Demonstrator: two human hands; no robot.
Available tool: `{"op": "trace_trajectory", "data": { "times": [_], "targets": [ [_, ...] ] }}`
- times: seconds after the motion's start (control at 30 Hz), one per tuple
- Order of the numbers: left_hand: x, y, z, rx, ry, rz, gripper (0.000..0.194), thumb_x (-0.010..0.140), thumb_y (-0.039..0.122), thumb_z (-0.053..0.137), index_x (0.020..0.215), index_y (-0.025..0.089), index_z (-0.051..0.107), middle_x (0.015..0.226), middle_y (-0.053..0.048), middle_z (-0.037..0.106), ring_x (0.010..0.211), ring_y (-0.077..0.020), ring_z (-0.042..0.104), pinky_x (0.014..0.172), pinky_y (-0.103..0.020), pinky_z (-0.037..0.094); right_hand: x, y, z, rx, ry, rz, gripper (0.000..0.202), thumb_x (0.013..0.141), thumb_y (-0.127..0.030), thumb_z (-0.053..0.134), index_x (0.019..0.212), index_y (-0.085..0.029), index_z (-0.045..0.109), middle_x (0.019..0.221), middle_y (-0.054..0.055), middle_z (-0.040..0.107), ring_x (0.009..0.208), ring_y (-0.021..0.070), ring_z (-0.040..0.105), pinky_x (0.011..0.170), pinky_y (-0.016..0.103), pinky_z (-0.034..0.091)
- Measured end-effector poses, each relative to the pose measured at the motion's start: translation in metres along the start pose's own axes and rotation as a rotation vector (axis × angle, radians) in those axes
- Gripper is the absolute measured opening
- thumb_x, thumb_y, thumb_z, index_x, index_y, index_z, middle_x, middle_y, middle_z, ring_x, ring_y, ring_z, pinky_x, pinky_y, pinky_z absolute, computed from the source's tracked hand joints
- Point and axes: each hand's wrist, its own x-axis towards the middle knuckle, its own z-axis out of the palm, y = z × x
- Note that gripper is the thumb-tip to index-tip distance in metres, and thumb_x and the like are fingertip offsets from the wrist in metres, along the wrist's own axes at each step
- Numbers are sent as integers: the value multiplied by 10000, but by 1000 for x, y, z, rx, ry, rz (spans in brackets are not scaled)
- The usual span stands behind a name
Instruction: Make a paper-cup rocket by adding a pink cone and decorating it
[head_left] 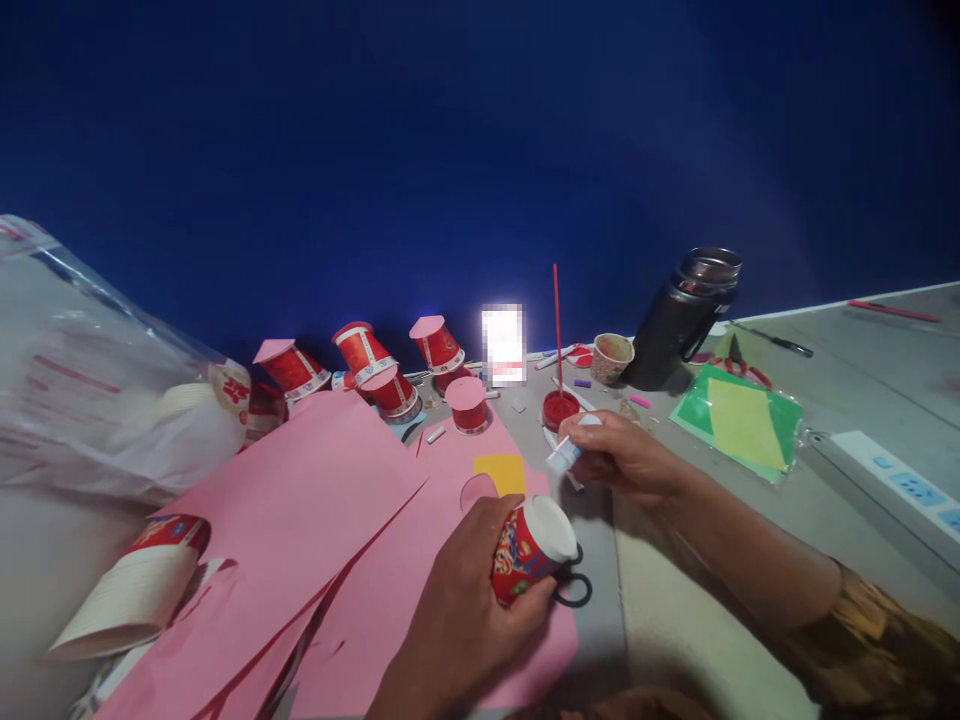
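Note:
My left hand [480,580] is wrapped round a red patterned paper cup [517,560], tilted with its white end facing up and right. Between the fingers of my right hand [630,455] is a small white tube, which looks like a glue stick [566,455], held slanted above and apart from the cup. Black scissor handles [574,588] show just right of the cup, their blades hidden. Under my left hand lies pink paper [375,620], with a yellow paper piece [501,474] just beyond. A pink-topped red cup [466,405] stands farther back.
Several red cups with pink paper tops [435,345] stand at the back left. A nested cup stack [127,600] lies at left by a clear plastic bag [75,370]. To the right are a black flask [679,330], green paper packet [694,410] and power strip [892,480].

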Motion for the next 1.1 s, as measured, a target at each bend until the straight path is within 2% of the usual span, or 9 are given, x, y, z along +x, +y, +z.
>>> {"op": "trace_trajectory", "data": {
  "times": [0.13, 0.27, 0.43, 0.53, 0.67, 0.8, 0.93, 1.0, 1.1],
  "targets": [
    [1, 0, 1, -17, 10, 4, 505, 760, 174, 744, 1245, 236, 619, 1143, -76, 717, 1022, -274, 709, 913, -441, 591, -2, 3, 4, -132, 26, -15, 468, 746, -585, 800, 663, -208, 535, 484, -103, 358, 463, 79, 250, 473, 248, 203],
    [2, 0, 4, 47, 8, 9, 475, 765, 170, 759, 1215, 240, 623, 1121, -70, 704, 1010, -273, 700, 888, -426, 587, -10, -5, 7, -495, 65, -120, 356, 762, -495, 804, 734, -175, 650, 594, -40, 543, 566, 116, 436, 535, 247, 304],
    [2, 3, 3, 79, -38, -7, 392, 774, 160, 735, 1148, 227, 641, 1038, -59, 693, 943, -265, 686, 815, -396, 572, -26, -17, 11, -735, -183, -221, 226, 818, -399, 744, 801, -178, 700, 685, -7, 660, 603, 133, 544, 563, 246, 380],
    [3, 5, 1, 53, -80, -20, 410, 760, 156, 750, 1151, 227, 648, 1037, -53, 701, 950, -264, 683, 827, -396, 563, -30, -21, 12, -854, -191, -315, 151, 826, -331, 720, 821, -181, 705, 693, -4, 679, 598, 130, 558, 571, 242, 392],
    [3, 6, 1, 34, -97, 15, 480, 767, 166, 764, 1226, 226, 637, 1104, -65, 709, 1008, -269, 686, 901, -420, 563, -27, -25, 10, -916, -90, -401, 115, 835, -298, 701, 810, -185, 694, 715, 2, 703, 592, 126, 551, 565, 239, 389],
    [1, 5, -1, 24, -80, 81, 511, 788, 178, 766, 1274, 231, 619, 1183, -86, 712, 1085, -281, 686, 972, -444, 563, -24, -27, 5, -969, -45, -349, 120, 826, -304, 707, 813, -185, 704, 686, -7, 685, 583, 127, 540, 557, 243, 364],
    [0, 0, 0, 37, -9, 182, 517, 785, 148, 743, 1275, 232, 604, 1187, -95, 713, 1103, -278, 688, 975, -435, 578, -20, -29, -1, -1010, 10, -293, 148, 811, -318, 713, 758, -183, 689, 629, -26, 631, 555, 118, 506, 542, 238, 339],
    [0, -4, 1, 72, 9, 251, 586, 756, 106, 720, 1315, 222, 589, 1222, -108, 701, 1119, -274, 683, 979, -424, 582, -20, -31, -3, -974, 14, -284, 176, 813, -338, 717, 742, -182, 680, 619, -30, 616, 553, 116, 499, 536, 235, 336],
    [1, -8, 4, 129, -22, 306, 641, 731, 78, 697, 1348, 214, 591, 1247, -122, 688, 1127, -272, 677, 963, -409, 592, -21, -31, -3, -878, -54, -270, 217, 823, -382, 723, 756, -179, 686, 629, -29, 618, 567, 119, 504, 534, 232, 346]
  ]
}}
